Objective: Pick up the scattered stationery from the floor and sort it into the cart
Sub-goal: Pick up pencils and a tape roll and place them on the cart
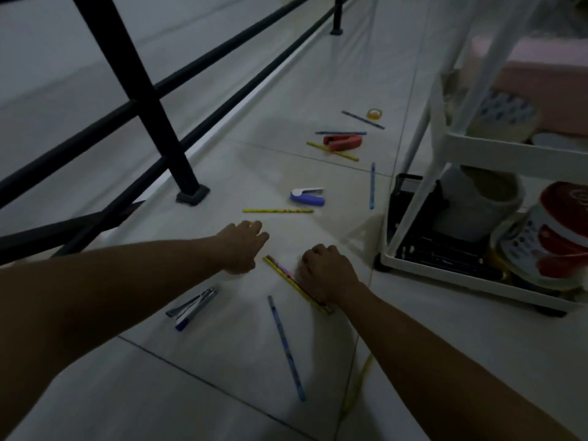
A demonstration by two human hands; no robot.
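Yellow pencil [297,284] lies under your right hand [327,272], whose curled fingers press on its near end; your left hand [243,246] hovers just beside, loosely curled, grip unclear. Light, stiff, prone to roll: pinch mid-shaft. Cart [471,275] stands right.
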